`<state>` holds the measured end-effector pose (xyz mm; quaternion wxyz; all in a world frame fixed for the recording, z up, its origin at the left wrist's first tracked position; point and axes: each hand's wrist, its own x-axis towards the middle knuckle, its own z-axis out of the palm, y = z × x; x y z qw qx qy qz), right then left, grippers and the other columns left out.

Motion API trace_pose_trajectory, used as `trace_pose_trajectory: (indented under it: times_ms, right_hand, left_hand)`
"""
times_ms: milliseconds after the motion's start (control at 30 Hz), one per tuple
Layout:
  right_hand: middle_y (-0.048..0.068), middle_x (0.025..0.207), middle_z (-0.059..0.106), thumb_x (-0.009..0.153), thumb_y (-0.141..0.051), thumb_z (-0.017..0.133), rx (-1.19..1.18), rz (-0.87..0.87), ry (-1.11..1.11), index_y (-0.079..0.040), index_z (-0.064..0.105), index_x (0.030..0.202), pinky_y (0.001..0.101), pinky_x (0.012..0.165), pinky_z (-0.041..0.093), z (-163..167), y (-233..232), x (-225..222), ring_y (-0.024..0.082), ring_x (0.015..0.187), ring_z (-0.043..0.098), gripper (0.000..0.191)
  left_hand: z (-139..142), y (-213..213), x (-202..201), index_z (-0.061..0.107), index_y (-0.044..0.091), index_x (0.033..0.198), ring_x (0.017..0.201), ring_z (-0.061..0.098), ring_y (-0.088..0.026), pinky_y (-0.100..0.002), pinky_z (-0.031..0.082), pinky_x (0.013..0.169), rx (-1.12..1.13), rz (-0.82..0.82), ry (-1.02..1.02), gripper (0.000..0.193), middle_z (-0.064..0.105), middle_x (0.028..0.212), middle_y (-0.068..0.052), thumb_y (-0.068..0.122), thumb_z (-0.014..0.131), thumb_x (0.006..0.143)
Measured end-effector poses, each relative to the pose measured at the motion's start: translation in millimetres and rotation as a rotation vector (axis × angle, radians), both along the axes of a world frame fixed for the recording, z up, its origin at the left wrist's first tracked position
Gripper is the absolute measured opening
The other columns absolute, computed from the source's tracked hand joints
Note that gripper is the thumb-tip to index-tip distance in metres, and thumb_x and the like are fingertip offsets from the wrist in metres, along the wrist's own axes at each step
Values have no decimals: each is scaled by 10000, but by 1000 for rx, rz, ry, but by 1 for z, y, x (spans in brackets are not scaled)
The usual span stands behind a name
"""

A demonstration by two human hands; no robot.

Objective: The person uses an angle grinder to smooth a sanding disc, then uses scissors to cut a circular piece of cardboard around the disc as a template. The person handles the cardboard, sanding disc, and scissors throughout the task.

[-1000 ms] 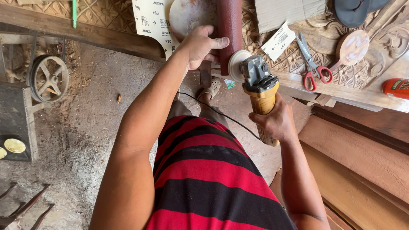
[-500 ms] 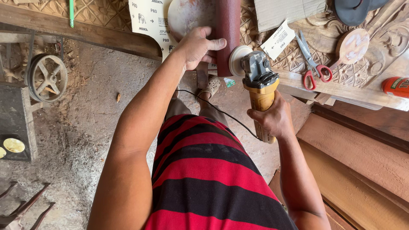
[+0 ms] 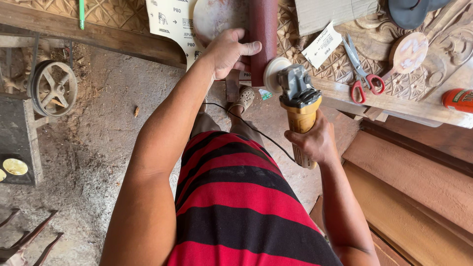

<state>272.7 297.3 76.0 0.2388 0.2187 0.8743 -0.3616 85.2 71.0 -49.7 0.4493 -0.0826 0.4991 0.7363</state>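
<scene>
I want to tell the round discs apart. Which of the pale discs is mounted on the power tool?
The small disc fixed to the yellow grinder, held by the right hand. The bigger disc lies behind the left hand; a third lies near the scissors.

Floor: dusty grey concrete (image 3: pixel 106 123), strewn with wood shavings at upper left.
Bench: carved wooden panel (image 3: pixel 345 64) across the top.
Right: reddish planks (image 3: pixel 419 182) lay stacked.
Light: bright daylight.
</scene>
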Motion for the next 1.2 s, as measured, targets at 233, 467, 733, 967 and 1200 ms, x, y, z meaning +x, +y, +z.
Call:
trace_pose_trajectory:
  times_ms: [233,467,733,967,1200]
  right_hand:
    - [149,1019,744,606,-261,865,-4,-66,-48,-4,601,1199,382,861,577,-4,4,9,255,908,738,698]
    - [140,996,748,624,-255,844,-59,-48,-48,-9,603,1211,385,849,585,5,2,14,251,890,735,681]
    - [165,998,752,624,-246,857,15,9,-57,-9,613,1213,404,859,565,4,-10,6,273,917,740,680]
    - [161,998,751,611,-249,851,6,5,-65,-16,608,1229,400,845,571,7,-8,8,277,914,747,703]
    - [162,998,760,609,-250,853,43,14,-118,-21,628,1209,400,855,577,9,-4,7,279,917,755,681]
  left_hand:
    - [-9,0,2,560,-21,1295,1099,726,-294,-466,677,844,-1,-6,12,511,687,1244,-208,258,741,907]
    - [-14,1,5,565,-28,1270,1066,745,-302,-427,701,775,-35,4,38,492,698,1218,-221,248,738,902]
    - [-9,2,5,599,-18,1230,1061,737,-279,-437,705,776,-21,-2,71,411,700,1200,-193,229,720,925]
    - [-9,2,6,609,-15,1216,1044,759,-292,-450,705,787,-19,13,72,385,711,1184,-197,216,716,927]
    - [-8,3,6,598,-26,1215,1046,765,-293,-428,662,779,-32,-5,95,390,701,1183,-213,220,704,932]
